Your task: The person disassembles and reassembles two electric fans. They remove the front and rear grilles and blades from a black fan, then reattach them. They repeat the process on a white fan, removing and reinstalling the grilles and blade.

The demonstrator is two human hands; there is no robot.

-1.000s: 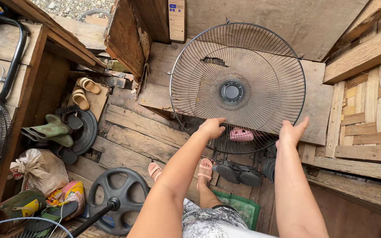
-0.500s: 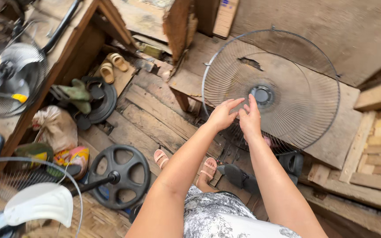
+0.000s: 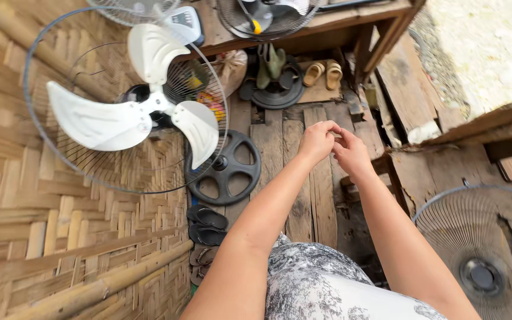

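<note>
From the head camera, looking straight down, both bare arms reach forward over a floor of weathered wooden planks (image 3: 309, 195). The left hand (image 3: 317, 141) and the right hand (image 3: 351, 153) meet in mid-air, fingertips (image 3: 331, 126) touching one another; the fingers are curled in as if pinching something small between them, but whether anything is actually held there cannot be told.

To the left of the hands stands an electric fan with three white plastic blades (image 3: 143, 109) inside its round wire rear guard (image 3: 60, 160), the front of the cage off. It stands in front of a woven bamboo wall (image 3: 42, 231). Just beside it, on the planks, lies a round black plastic fan base with spokes (image 3: 225, 169), near the left forearm. Below that, pairs of dark sandals (image 3: 207, 225) lie close together.

At the lower right, well apart from the hands, a round grey wire fan guard with a dark centre cap (image 3: 481, 255) rests on a worn wooden board.

Farther off, under a rough wooden tabletop (image 3: 339, 18), sit a pair of tan slippers (image 3: 323, 73), green rubber boots (image 3: 271, 62) on a second black round base (image 3: 277, 95), and another fan (image 3: 262, 15) on top.
</note>
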